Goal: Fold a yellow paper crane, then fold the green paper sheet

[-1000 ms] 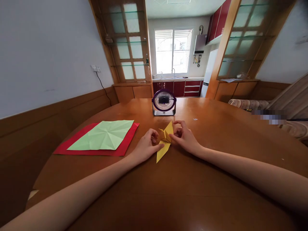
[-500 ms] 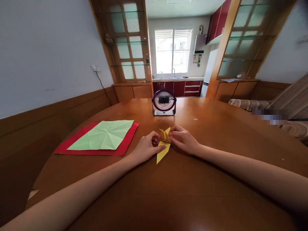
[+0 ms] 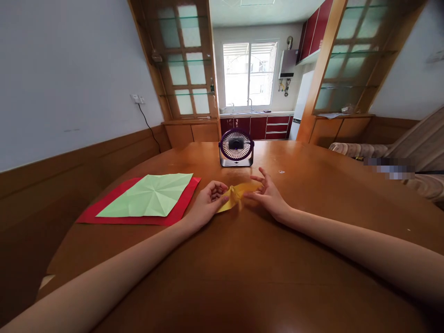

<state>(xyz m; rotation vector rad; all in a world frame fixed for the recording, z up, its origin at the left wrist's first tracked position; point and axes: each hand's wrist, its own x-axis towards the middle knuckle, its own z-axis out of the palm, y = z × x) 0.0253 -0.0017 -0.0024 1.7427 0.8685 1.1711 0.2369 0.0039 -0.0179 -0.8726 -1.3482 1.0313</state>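
Note:
Between my hands, just above the wooden table, is a folded piece of yellow paper (image 3: 235, 194), its right part blurred by motion. My left hand (image 3: 208, 200) pinches its left end between thumb and curled fingers. On the other side, my right hand (image 3: 269, 196) has its fingers spread and raised, with the thumb close to the paper's right flap. Whether that thumb touches the flap I cannot tell. To the left lies a creased light green sheet (image 3: 149, 196) on top of a red sheet (image 3: 185, 203).
A small purple desk fan (image 3: 236, 145) stands on the table (image 3: 243, 277) straight ahead of my hands. A small white scrap (image 3: 281, 172) lies to the right of the fan. A black cord (image 3: 147, 122) hangs from a wall socket at the left.
The yellow paper has turned from pointing towards me to lying more sideways. My right hand has loosened and spread its fingers; my left hand has shifted slightly left and up.

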